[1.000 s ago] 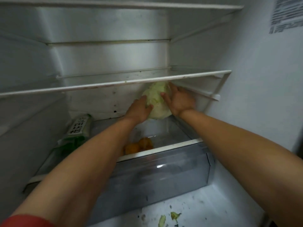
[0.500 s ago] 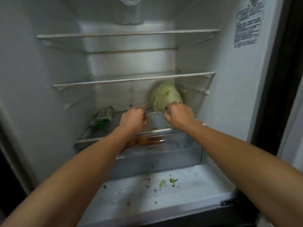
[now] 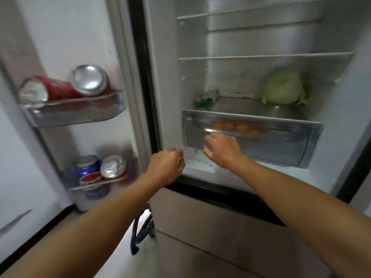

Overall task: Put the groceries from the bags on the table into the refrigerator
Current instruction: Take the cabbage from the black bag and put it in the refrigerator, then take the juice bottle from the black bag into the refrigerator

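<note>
Both bare arms outstretched, left hand loosely fisted, right hand curled, both empty

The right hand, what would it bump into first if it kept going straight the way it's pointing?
Probably the clear front of the crisper drawer. The right hand points into the fridge, right at that panel, with orange fruit behind it. Depth is hard to judge, so it may already be touching.

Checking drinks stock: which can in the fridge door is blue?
The blue can in the lower door rack, on the left of its silver-topped neighbour. Both cans in the upper rack are red.
</note>
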Demonstrator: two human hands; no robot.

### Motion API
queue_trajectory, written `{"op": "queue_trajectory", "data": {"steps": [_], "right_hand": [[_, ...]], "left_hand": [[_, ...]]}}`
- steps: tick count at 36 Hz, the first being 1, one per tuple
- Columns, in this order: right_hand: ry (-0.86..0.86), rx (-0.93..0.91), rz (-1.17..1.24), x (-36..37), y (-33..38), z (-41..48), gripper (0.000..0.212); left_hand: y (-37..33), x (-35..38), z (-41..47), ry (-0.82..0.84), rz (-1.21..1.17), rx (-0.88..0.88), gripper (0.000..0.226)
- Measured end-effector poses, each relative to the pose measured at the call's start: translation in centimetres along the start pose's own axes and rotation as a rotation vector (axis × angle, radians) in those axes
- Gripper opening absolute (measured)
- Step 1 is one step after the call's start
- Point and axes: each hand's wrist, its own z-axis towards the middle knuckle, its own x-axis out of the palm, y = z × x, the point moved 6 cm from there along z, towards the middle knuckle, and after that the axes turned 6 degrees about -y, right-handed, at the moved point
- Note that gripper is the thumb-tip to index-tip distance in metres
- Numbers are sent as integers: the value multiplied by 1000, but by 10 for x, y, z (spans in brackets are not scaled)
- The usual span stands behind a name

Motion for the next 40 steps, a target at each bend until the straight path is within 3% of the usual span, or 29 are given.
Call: {"op": "queue_trajectory", "data": {"steps": [12, 22, 29, 40], "right_hand": [[40, -489, 270, 22, 259, -69, 29], [96, -761, 428, 15, 513, -140, 24], [121, -942, 572, -11, 698, -199, 36], [154, -1205, 707, -39, 934, -242, 32]], "left_hand": [[133, -70, -266, 222, 205, -412, 29], [233, -201, -489, 219, 328, -744, 27], [287, -306, -638, 286, 402, -981, 21], [361, -409, -806, 214, 448, -1299, 25]]}}
